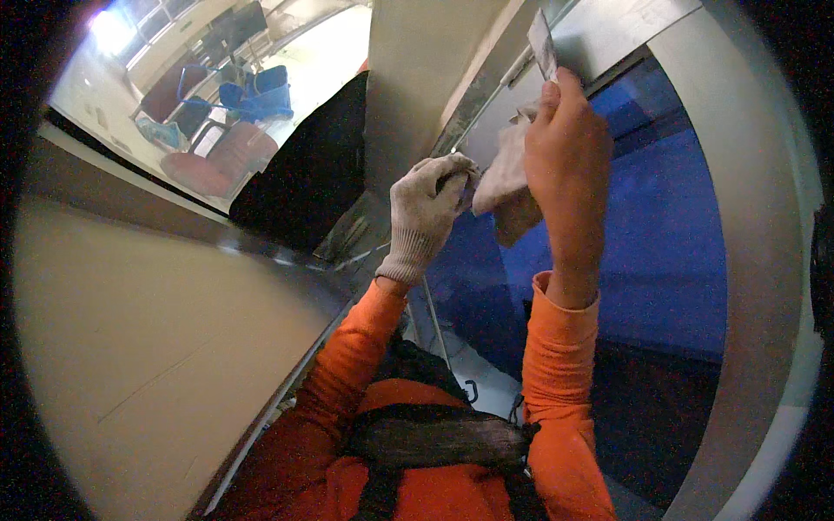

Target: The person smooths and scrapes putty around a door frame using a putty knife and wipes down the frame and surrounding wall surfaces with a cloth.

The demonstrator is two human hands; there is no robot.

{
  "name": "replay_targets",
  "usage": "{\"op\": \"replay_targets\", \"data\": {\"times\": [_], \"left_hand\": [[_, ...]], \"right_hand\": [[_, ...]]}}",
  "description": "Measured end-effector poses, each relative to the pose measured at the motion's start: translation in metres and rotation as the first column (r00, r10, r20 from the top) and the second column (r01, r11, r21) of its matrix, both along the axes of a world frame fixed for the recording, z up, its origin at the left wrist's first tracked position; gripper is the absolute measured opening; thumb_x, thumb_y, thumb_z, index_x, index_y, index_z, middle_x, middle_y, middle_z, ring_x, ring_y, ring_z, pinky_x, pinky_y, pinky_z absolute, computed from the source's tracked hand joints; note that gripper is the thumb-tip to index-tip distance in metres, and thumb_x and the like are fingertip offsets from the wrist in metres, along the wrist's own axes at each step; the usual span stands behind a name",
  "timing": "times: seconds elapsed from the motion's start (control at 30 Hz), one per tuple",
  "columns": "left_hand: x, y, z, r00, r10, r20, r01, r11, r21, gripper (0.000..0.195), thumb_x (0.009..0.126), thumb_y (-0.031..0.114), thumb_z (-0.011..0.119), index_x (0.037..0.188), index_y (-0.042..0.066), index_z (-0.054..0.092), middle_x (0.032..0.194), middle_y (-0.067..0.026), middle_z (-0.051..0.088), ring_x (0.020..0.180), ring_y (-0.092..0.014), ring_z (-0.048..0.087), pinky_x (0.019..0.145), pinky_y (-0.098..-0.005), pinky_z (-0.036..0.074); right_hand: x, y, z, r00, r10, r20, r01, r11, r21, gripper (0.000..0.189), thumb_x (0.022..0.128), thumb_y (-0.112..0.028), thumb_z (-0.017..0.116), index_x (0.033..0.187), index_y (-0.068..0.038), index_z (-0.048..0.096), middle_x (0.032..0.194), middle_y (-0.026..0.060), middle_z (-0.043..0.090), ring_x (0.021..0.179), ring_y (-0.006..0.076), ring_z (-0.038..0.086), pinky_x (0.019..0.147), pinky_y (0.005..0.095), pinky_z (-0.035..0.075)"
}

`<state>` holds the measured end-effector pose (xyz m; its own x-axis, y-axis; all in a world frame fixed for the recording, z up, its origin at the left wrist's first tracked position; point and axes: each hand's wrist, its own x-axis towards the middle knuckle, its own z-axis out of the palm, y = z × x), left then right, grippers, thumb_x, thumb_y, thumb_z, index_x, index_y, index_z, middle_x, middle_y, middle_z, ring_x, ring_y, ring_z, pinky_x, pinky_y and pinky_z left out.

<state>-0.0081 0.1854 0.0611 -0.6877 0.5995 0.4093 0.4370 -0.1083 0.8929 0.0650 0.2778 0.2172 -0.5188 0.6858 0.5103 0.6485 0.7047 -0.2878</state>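
My left hand (427,195) wears a pale knitted glove. Its fingers are curled beside the corner of a window frame (479,98); whether they pinch anything is hidden. Bare and raised higher, my right hand (570,143) grips a flat, thin scraper-like blade (542,42), which points up along the frame. A crumpled greyish cloth (505,166), possibly a second glove, hangs from the same hand, its lower end close to the left fingertips. Behind both hands lies a dark blue window pane (664,260).
A beige panel (130,312) fills the lower left. Through glass at upper left, a blue chair (254,94) and a reddish chair (225,159) show in a lit room. A black surface (319,150) adjoins that glass. A dark strap (436,433) crosses my orange clothing.
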Motion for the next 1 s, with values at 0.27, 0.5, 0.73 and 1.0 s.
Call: {"op": "replay_targets", "data": {"times": [0.27, 0.5, 0.73, 1.0], "left_hand": [[0.003, -0.005, 0.004, 0.994, -0.022, 0.106, 0.023, 1.000, -0.012, 0.018, 0.091, 0.010, 0.066, 0.104, 0.003, 0.076, 0.096, -0.0141, 0.075, 0.093, -0.024, 0.074, 0.086, -0.0343, 0.057], [0.001, -0.007, 0.004, 0.969, -0.047, 0.241, 0.049, 0.999, -0.002, 0.018, 0.092, 0.011, 0.065, 0.105, 0.003, 0.076, 0.096, -0.0151, 0.075, 0.093, -0.026, 0.074, 0.087, -0.0353, 0.057], [-0.003, -0.009, 0.003, 0.989, -0.032, 0.145, 0.033, 0.999, -0.002, 0.018, 0.092, 0.011, 0.066, 0.104, 0.003, 0.076, 0.099, -0.0158, 0.076, 0.094, -0.026, 0.074, 0.088, -0.0351, 0.057], [-0.003, -0.008, 0.006, 0.991, -0.023, 0.131, 0.023, 1.000, -0.001, 0.017, 0.091, 0.011, 0.066, 0.102, 0.003, 0.076, 0.099, -0.0149, 0.076, 0.094, -0.026, 0.074, 0.089, -0.0348, 0.056]], "right_hand": [[0.006, 0.005, -0.005, 0.998, 0.022, 0.054, -0.021, 1.000, -0.023, 0.034, 0.110, -0.025, 0.044, 0.121, 0.002, 0.062, 0.099, 0.0308, 0.070, 0.093, 0.0506, 0.068, 0.078, 0.0568, 0.054], [0.003, -0.006, 0.008, 0.999, 0.026, 0.038, -0.025, 0.999, -0.036, 0.034, 0.110, -0.025, 0.045, 0.123, 0.001, 0.063, 0.097, 0.0295, 0.071, 0.093, 0.0499, 0.068, 0.079, 0.0559, 0.055], [0.004, -0.001, 0.000, 0.999, 0.046, -0.019, -0.045, 0.998, 0.043, 0.034, 0.109, -0.025, 0.046, 0.124, 0.000, 0.064, 0.099, 0.0297, 0.071, 0.093, 0.0493, 0.069, 0.078, 0.0559, 0.055], [0.008, -0.003, -0.002, 1.000, 0.025, 0.000, -0.025, 0.998, 0.053, 0.031, 0.108, -0.023, 0.048, 0.124, -0.002, 0.064, 0.095, 0.0291, 0.071, 0.091, 0.0492, 0.069, 0.079, 0.0564, 0.055]]}}
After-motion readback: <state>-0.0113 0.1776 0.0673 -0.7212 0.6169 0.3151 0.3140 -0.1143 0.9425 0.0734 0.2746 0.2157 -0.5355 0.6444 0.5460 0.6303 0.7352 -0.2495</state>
